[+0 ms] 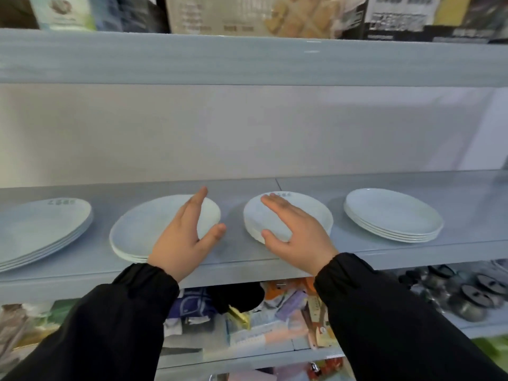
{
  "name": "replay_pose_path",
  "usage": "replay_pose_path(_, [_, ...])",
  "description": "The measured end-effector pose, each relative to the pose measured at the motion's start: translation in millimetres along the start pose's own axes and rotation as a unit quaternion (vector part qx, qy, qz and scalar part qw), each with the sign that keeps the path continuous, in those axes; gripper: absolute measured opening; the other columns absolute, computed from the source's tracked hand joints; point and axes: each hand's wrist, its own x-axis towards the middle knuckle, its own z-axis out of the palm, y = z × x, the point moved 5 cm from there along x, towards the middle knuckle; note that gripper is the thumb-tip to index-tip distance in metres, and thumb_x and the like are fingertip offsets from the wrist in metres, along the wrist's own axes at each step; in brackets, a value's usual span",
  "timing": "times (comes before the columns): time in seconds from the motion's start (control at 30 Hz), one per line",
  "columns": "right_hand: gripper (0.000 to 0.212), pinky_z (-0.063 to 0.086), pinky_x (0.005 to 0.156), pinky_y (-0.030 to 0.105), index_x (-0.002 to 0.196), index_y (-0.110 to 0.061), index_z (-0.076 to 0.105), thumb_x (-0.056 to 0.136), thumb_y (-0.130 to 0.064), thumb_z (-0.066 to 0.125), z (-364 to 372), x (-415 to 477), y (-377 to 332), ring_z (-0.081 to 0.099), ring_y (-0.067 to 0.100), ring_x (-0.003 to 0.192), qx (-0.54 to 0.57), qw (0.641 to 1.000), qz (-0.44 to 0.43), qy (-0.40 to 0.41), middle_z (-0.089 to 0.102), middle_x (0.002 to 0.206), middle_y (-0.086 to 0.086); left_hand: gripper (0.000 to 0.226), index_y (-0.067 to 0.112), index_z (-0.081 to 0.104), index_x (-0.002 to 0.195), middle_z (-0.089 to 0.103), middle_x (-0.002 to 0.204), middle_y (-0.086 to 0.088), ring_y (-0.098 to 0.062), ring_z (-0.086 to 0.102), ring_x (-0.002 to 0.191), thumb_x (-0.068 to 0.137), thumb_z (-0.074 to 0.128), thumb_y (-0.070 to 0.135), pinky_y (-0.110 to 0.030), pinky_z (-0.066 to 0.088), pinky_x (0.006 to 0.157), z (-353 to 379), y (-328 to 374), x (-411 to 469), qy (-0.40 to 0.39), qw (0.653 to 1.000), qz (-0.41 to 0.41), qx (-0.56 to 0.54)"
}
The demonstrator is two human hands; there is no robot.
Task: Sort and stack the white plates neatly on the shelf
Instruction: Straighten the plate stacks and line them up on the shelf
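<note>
**Op:** Head view. Four piles of white plates sit in a row on the shelf [275, 268]: far-left stack [41, 229], left-middle stack [143, 229], right-middle stack [308, 213], far-right stack [393, 213]. My left hand [184, 237] is spread, fingers together and pointing far, thumb out to the right, over the right part of the left-middle stack. My right hand [294, 232] is also spread, palm down over the right-middle stack, thumb near its left rim. Neither hand pinches anything; I cannot tell whether the palms touch the plates.

**Obs:** Step in hand, as you judge it?

**Op:** Likely squaring or merging the two middle piles. Judgement only. To do it well I would close both hands on one pile's rims from opposite sides, lift straight up, then set down centred so the rims line up. Sliding glazed plates sideways risks the top one skating off.

**Obs:** Edges and room?

**Op:** The left-middle stack sits close to the near lip of the shelf; its near rim is hidden by my left wrist, so any overhang is unknown. The gap between the middle piles is bare shelf, enough for thumbs. Behind the plates the shelf is open to the back wall. The upper shelf [247, 61] hangs well above, so a lift looks clear. Below lies a cluttered lower shelf [261, 331]; a dropped plate would land there.
</note>
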Motion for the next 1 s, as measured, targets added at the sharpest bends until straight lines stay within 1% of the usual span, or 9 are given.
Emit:
replay_pose_path(0.1, [0.064, 0.01, 0.107, 0.002, 0.148, -0.029, 0.038, 0.09, -0.04, 0.062, -30, -6, 38, 0.015, -0.014, 0.137, 0.005, 1.0, 0.016, -0.004, 0.034, 0.15, -0.019, 0.092, 0.027, 0.015, 0.155, 0.026, 0.158, 0.006, -0.005, 0.021, 0.144, 0.083, 0.046, 0.073, -0.006, 0.011, 0.106, 36, 31, 8, -0.02, 1.0, 0.021, 0.002])
replay_pose_path(0.3, [0.091, 0.017, 0.114, 0.022, 0.155, -0.031, 0.014, 0.084, -0.06, 0.063, -43, -23, 109, 0.01, 0.005, 0.149, 0.018, 0.991, 0.092, -0.092, 0.011, 0.163, -0.011, 0.108, 0.03, 0.012, 0.155, 0.028, 0.156, 0.012, -0.006, 0.027, 0.142, 0.071, 0.063, 0.073, -0.027, 0.027, 0.113, 95, 36, 15, -0.083, 0.992, -0.076, -0.05])
replay_pose_path(0.37, [0.105, 0.025, 0.113, 0.025, 0.155, -0.031, 0.005, 0.076, -0.074, 0.06, -40, -27, 126, 0.018, 0.01, 0.148, -0.017, 0.985, 0.114, -0.127, 0.006, 0.164, -0.011, 0.092, 0.042, 0.025, 0.147, 0.046, 0.142, 0.018, 0.003, 0.044, 0.128, 0.071, 0.067, 0.072, -0.023, 0.039, 0.105, 100, 35, 17, -0.085, 0.989, -0.092, -0.08])
replay_pose_path(0.43, [0.114, 0.031, 0.113, 0.03, 0.155, -0.032, 0.0, 0.07, -0.083, 0.056, -39, -27, 136, 0.024, 0.013, 0.146, -0.041, 0.982, 0.125, -0.138, 0.004, 0.165, -0.01, 0.067, 0.059, 0.033, 0.129, 0.052, 0.124, 0.03, 0.015, 0.048, 0.115, 0.073, 0.069, 0.066, -0.007, 0.04, 0.089, 100, 40, 19, -0.078, 0.99, -0.092, -0.077])
replay_pose_path(0.53, [0.118, 0.042, 0.105, 0.035, 0.153, -0.032, 0.007, 0.061, -0.088, 0.055, -38, -23, 143, 0.041, 0.016, 0.137, -0.02, 0.983, 0.136, -0.122, 0.028, 0.159, -0.008, 0.07, 0.06, 0.03, 0.124, 0.046, 0.118, 0.038, 0.026, 0.042, 0.108, 0.069, 0.073, 0.067, 0.001, 0.033, 0.084, 100, 44, 22, -0.069, 0.991, -0.094, -0.063])
replay_pose_path(0.6, [0.12, 0.047, 0.098, 0.037, 0.152, -0.032, 0.011, 0.057, -0.092, 0.053, -34, -21, 146, 0.05, 0.017, 0.129, -0.016, 0.982, 0.14, -0.125, 0.041, 0.151, -0.007, 0.077, 0.053, 0.034, 0.128, 0.047, 0.12, 0.035, 0.022, 0.043, 0.108, 0.064, 0.073, 0.071, -0.005, 0.035, 0.089, 102, 41, 22, -0.067, 0.992, -0.097, -0.051])
replay_pose_path(0.67, [0.124, 0.048, 0.097, 0.039, 0.152, -0.031, 0.012, 0.054, -0.096, 0.049, -32, -20, 150, 0.051, 0.018, 0.127, -0.011, 0.981, 0.146, -0.131, 0.044, 0.15, -0.006, 0.078, 0.05, 0.039, 0.132, 0.051, 0.123, 0.033, 0.014, 0.047, 0.113, 0.065, 0.077, 0.067, -0.01, 0.037, 0.092, 102, 38, 21, -0.061, 0.993, -0.096, -0.042])
replay_pose_path(0.9, [0.109, 0.049, 0.096, 0.039, 0.148, -0.033, 0.024, 0.061, -0.093, 0.048, -36, -27, 152, 0.051, 0.016, 0.123, 0.006, 0.984, 0.143, -0.103, 0.049, 0.144, -0.007, 0.083, 0.047, 0.034, 0.135, 0.045, 0.118, 0.038, 0.012, 0.043, 0.112, 0.066, 0.08, 0.056, 0.002, 0.031, 0.085, 102, 40, 18, -0.064, 0.994, -0.093, -0.017])
replay_pose_path(1.0, [0.11, 0.049, 0.097, 0.04, 0.148, -0.03, 0.027, 0.06, -0.094, 0.045, -37, -28, 153, 0.052, 0.017, 0.123, 0.0, 0.984, 0.154, -0.091, 0.05, 0.142, -0.004, 0.097, 0.034, 0.032, 0.147, 0.047, 0.133, 0.023, 0.004, 0.043, 0.122, 0.066, 0.079, 0.059, -0.01, 0.033, 0.094, 106, 32, 19, -0.082, 0.991, -0.104, -0.018])
